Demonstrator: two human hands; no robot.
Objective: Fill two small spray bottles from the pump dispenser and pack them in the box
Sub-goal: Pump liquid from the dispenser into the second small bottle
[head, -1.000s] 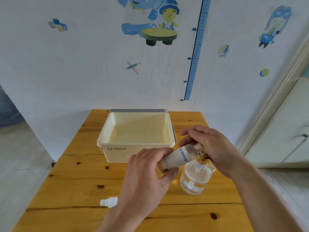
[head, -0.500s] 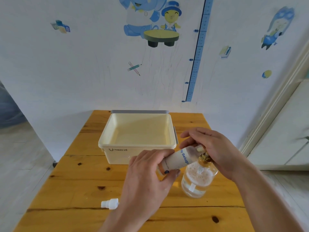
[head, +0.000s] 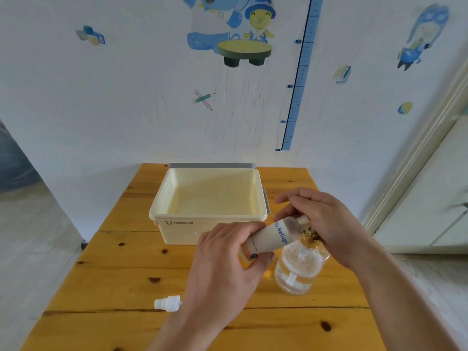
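Note:
My left hand (head: 222,269) grips a small white spray bottle (head: 272,236) with blue lettering, tilted so its open neck points right toward the pump. A clear glass pump dispenser (head: 301,269) with a gold collar stands on the wooden table (head: 126,274), partly filled with foamy liquid. My right hand (head: 326,224) lies over the pump head with its fingers curled over it, hiding the nozzle. The cream plastic box (head: 162,219) sits behind, with nothing inside. A white spray cap (head: 167,303) lies on the table at the front left.
The table stands against a wall with cartoon stickers and a blue height ruler. A grey strip shows behind the box. A white door frame is at the right, and the floor drops away on both sides of the table.
My hands, the small bottle and the dispenser stay almost in place; the view has shifted slightly. The foam level in the dispenser looks about the same.

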